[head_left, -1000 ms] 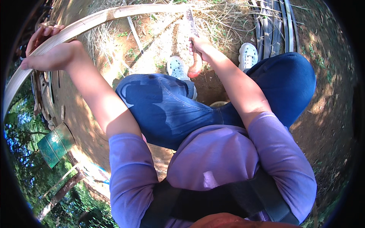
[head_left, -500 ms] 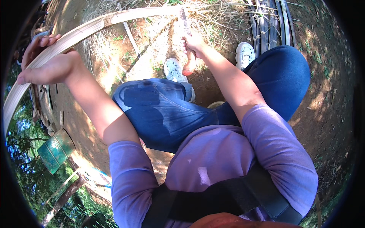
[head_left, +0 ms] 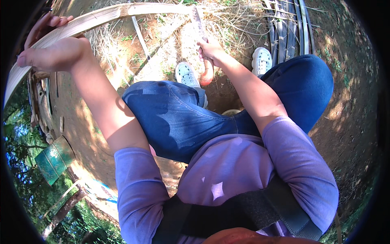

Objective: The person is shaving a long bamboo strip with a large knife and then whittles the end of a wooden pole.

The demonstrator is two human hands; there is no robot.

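Note:
A long, pale split bamboo strip arcs across the upper left, with its far end by the knife. My left hand grips it near the left rim, thumb on the near side and fingers curled over the far edge. In my right hand is a large knife, its fingers wrapped round the brown wooden handle. The dark, stained blade points away from me, and its tip meets or overlaps the strip's far end; whether they touch I cannot tell.
Dry shavings cover the sunlit ground beyond my shoes. Several dark strips lie at the far right. A thin pale stick rests on the dirt. At the left stands a green metal container, with trees behind.
My left hand and the strip have shifted slightly up in the view. My right hand with the knife has moved a little to the right and nearer me. Both grips stay the same.

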